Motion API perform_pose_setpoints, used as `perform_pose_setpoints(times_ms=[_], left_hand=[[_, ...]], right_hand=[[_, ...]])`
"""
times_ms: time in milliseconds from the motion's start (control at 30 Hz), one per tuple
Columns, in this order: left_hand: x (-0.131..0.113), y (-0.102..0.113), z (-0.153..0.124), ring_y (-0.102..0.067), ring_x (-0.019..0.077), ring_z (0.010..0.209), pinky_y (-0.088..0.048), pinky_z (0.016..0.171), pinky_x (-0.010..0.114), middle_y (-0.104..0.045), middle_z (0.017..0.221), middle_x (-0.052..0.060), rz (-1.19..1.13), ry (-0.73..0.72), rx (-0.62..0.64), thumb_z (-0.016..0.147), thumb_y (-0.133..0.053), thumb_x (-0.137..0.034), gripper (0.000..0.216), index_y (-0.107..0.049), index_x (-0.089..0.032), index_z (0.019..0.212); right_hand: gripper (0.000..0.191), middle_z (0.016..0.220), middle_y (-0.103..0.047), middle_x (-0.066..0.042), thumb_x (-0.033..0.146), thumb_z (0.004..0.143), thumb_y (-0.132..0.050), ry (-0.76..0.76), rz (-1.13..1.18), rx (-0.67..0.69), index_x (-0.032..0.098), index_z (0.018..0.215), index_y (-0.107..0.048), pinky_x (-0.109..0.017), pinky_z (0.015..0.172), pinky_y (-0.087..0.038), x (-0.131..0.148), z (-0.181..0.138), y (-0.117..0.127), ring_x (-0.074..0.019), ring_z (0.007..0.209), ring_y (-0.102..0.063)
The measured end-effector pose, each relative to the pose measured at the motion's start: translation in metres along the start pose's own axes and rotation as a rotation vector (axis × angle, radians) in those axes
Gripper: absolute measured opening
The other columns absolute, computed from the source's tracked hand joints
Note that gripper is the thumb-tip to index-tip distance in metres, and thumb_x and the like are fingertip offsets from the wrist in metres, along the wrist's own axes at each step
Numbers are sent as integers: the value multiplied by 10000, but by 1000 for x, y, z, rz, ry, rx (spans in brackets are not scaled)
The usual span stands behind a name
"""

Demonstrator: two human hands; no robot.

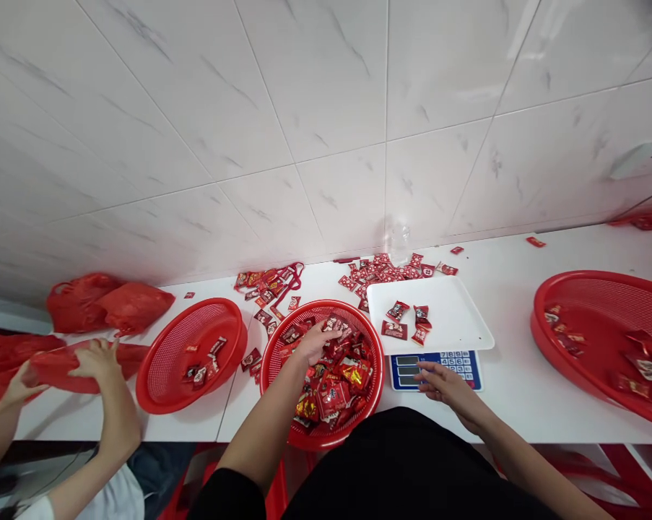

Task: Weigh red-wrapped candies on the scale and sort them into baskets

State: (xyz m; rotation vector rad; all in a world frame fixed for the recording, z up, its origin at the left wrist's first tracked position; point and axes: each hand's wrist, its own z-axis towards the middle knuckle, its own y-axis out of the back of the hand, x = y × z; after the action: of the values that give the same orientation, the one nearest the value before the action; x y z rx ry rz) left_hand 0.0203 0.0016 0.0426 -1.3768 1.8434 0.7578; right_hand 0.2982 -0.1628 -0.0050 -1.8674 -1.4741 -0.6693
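My left hand [315,341] reaches into a red mesh basket [282,339] full of red and gold wrapped candies [333,390]; its fingers curl down among the sweets. My right hand [445,383] rests by the keypad of a blue digital scale [437,367], fingers loosely extended and holding nothing. The scale's white tray [455,318] carries several red candies [406,321].
A second red basket [166,368] with a few candies sits to the left, a large red basket [585,289] to the right. Loose candies [385,269] lie by the tiled wall. At far left another person's hands [95,361] handle red bags [109,303].
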Motion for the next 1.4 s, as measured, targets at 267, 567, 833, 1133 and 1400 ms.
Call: perform_pose_setpoints(times_ms=[267,567,833,1133,1400], left_hand=[[14,-61,-25,-657,190,849,-477,856,328,-696,927,70,-196,10,280,554,-811,-189,488,-598,-147,991],[14,-88,-37,-656,160,740,-510,701,264,-689,861,40,-250,109,234,567,-797,-167,440,-597,-163,959],[17,-79,-37,-641,138,635,-523,615,268,-672,806,11,-317,273,134,613,-772,-152,460,-531,-196,1003],[29,-94,-47,-627,135,651,-503,615,257,-661,801,22,-144,181,380,618,-775,-237,421,-587,-178,990],[38,-97,-49,-607,138,594,-479,539,255,-646,757,16,-114,206,405,590,-792,-264,439,-563,-175,954]], right_hand=[[438,1029,-654,-74,493,771,-592,140,30,207,206,1101,-570,-317,744,-468,33,-1,-42,-168,830,-621],[307,729,-644,-11,479,721,-650,183,68,87,183,784,-592,-276,654,-456,29,13,-29,-139,683,-594],[220,910,-681,-58,421,752,-650,111,305,-84,214,815,-610,-254,643,-502,40,40,1,-154,774,-632],[371,1010,-663,-64,487,728,-650,96,69,211,200,959,-612,-269,674,-468,41,22,-26,-174,863,-611],[297,707,-639,8,432,670,-709,158,56,150,170,748,-595,-229,557,-390,28,19,-32,-102,611,-534]])
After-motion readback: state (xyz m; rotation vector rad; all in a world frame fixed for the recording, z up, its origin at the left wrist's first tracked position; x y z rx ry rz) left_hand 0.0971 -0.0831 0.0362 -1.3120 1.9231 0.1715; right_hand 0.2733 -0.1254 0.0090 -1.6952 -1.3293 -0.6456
